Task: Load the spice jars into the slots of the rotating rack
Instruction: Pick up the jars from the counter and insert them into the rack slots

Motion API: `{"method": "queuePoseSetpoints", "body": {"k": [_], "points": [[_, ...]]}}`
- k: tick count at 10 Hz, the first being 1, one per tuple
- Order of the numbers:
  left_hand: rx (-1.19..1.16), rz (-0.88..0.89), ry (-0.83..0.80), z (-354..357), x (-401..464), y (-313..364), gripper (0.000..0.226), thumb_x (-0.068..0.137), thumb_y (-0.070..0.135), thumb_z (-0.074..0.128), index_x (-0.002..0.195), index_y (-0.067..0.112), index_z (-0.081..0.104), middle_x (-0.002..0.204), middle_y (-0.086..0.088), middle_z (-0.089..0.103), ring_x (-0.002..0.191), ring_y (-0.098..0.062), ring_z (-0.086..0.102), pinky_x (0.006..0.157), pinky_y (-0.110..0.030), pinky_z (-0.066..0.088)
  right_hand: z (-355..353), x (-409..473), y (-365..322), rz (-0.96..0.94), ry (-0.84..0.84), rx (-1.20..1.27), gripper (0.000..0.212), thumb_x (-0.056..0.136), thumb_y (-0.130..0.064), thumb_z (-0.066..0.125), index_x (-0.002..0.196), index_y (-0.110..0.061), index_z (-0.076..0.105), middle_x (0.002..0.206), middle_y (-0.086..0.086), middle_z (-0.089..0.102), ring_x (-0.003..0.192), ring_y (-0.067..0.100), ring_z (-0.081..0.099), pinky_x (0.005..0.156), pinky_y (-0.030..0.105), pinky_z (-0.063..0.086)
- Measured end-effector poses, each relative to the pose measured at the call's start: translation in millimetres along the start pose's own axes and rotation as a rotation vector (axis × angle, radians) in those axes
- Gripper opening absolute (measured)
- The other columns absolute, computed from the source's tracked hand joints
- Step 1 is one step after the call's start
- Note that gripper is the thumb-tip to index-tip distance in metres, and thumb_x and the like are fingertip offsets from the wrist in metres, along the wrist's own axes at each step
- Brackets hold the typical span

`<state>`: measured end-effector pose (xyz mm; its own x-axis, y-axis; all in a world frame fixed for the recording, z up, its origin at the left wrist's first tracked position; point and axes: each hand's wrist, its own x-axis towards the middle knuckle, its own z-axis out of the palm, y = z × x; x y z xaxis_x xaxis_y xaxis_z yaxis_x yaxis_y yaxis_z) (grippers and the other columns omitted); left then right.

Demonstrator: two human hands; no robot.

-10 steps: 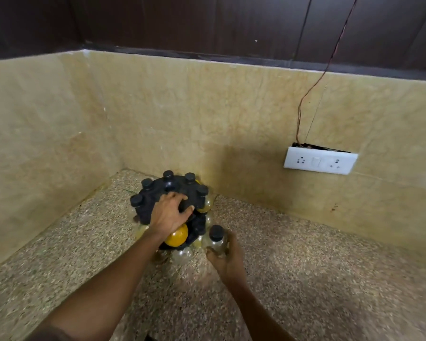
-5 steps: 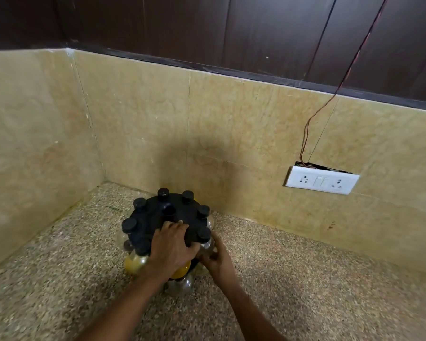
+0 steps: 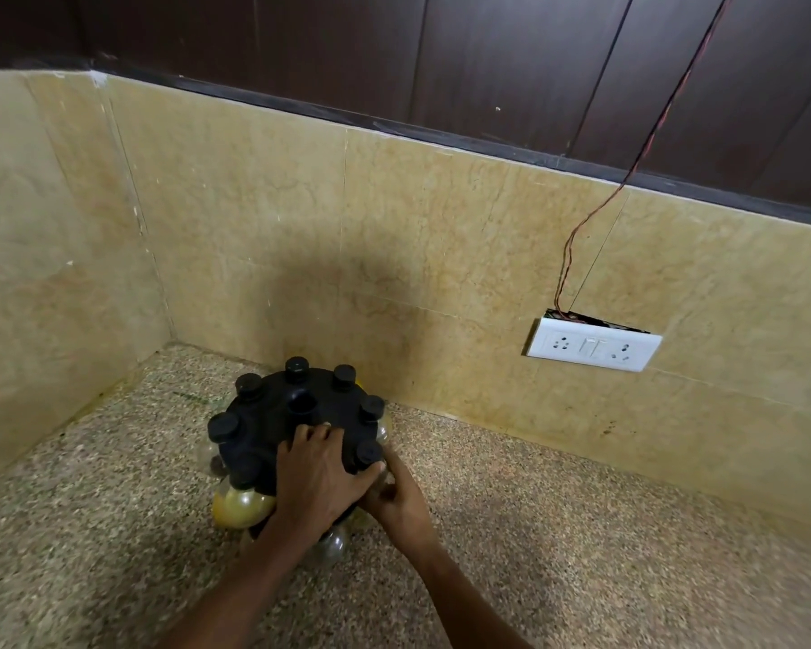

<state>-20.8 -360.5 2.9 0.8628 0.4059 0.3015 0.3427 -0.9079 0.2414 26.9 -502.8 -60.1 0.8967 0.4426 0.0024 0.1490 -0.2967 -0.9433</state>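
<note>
Rack (image 3: 272, 414) stands upright, axis vertical, black jar caps (image 3: 297, 369) ringing its top, in the counter (image 3: 581, 531) corner at your 12 o'clock. Your left hand (image 3: 317, 480) lies spread on top; your right hand (image 3: 396, 501) curls around a jar at its 4 o'clock edge. Beige tile walls, white socket (image 3: 593, 345) at 2 o'clock.

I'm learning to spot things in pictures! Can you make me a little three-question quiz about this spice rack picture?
1. True or false: the left hand lies on top of the black rack.
2. What colour is the filling of the jar at the rack's near left? A) yellow B) blue C) green
3. Fill in: the wall socket is ____ in colour.

Key: 1 true. 2 A. 3 white.

Bonus: the right hand is at the rack's right side.
</note>
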Motion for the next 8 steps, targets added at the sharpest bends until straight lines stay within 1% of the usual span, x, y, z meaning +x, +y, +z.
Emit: {"method": "queuePoseSetpoints", "body": {"k": [1,2,3,4,5,6,7,8], "points": [[-0.001,-0.006,0.016,1.1,-1.2,3.3,0.082,0.067,0.086,0.045,0.107,0.02,0.071,0.111,0.0,0.071,0.11,-0.028,0.059,0.084,-0.044,0.048,-3.7,-2.3,-0.5,-0.01,-0.005,0.005,0.073,0.088,-0.04,0.081,0.15,-0.05,0.044,0.146,-0.012,0.058,0.124,0.014,0.066,0.099,0.045,0.058],[0.014,-0.006,-0.002,-3.3,-1.4,5.0,0.081,0.07,0.085,0.043,0.111,0.021,0.07,0.115,0.002,0.07,0.113,-0.027,0.058,0.086,-0.044,0.048,-4.5,-1.5,0.3,-0.02,0.003,-0.002,0.073,0.087,-0.049,0.08,0.15,-0.05,0.043,0.146,-0.011,0.058,0.127,0.013,0.063,0.101,0.047,0.057],[0.013,-0.007,-0.009,-4.1,-4.0,3.7,0.075,0.073,0.08,0.046,0.109,0.019,0.07,0.112,0.0,0.071,0.111,-0.028,0.058,0.084,-0.045,0.048,-3.1,-4.7,-2.4,-0.04,-0.017,-0.026,0.066,0.091,-0.037,0.078,0.147,-0.051,0.046,0.143,-0.013,0.061,0.125,0.012,0.065,0.099,0.043,0.058],[0.03,-0.022,-0.019,-5.6,-5.6,1.2,0.067,0.077,0.075,0.048,0.11,0.021,0.069,0.115,0.002,0.069,0.114,-0.026,0.055,0.087,-0.045,0.047,-3.0,-9.8,-11.9,-0.066,-0.017,-0.015,0.062,0.094,-0.022,0.076,0.135,-0.061,0.051,0.131,-0.023,0.067,0.115,0.006,0.069,0.088,0.023,0.058],[0.032,-0.022,-0.036,-7.6,-5.0,1.0,0.069,0.078,0.076,0.047,0.114,0.021,0.068,0.118,0.002,0.068,0.117,-0.026,0.055,0.089,-0.044,0.047,-1.8,-9.3,-12.7,-0.064,-0.01,-0.001,0.063,0.092,-0.024,0.077,0.139,-0.056,0.05,0.132,-0.022,0.067,0.112,0.007,0.07,0.084,0.02,0.058],[0.045,-0.019,-0.049,-8.3,-5.3,1.7,0.074,0.078,0.077,0.045,0.12,0.021,0.067,0.121,0.002,0.067,0.119,-0.025,0.054,0.091,-0.045,0.048,3.0,-10.3,-10.4,-0.036,-0.022,-0.016,0.064,0.092,-0.031,0.076,0.146,-0.047,0.047,0.137,-0.018,0.065,0.115,0.007,0.069,0.092,0.036,0.061],[0.045,-0.018,-0.054,-10.2,-5.3,3.7,0.075,0.079,0.079,0.042,0.123,0.022,0.065,0.125,0.002,0.066,0.121,-0.024,0.053,0.093,-0.044,0.046,3.4,-8.4,-5.0,-0.054,-0.005,-0.006,0.064,0.095,-0.027,0.075,0.151,-0.035,0.046,0.14,-0.016,0.063,0.124,0.005,0.064,0.098,0.036,0.059],[0.075,-0.017,-0.095,-14.0,-3.9,1.5,0.081,0.08,0.081,0.037,0.131,0.023,0.061,0.135,0.003,0.061,0.128,-0.023,0.049,0.098,-0.043,0.044,3.4,-10.4,-6.4,-0.061,-0.006,0.044,0.065,0.095,-0.028,0.075,0.151,-0.034,0.044,0.136,-0.013,0.066,0.118,0.007,0.068,0.093,0.034,0.06]]}}
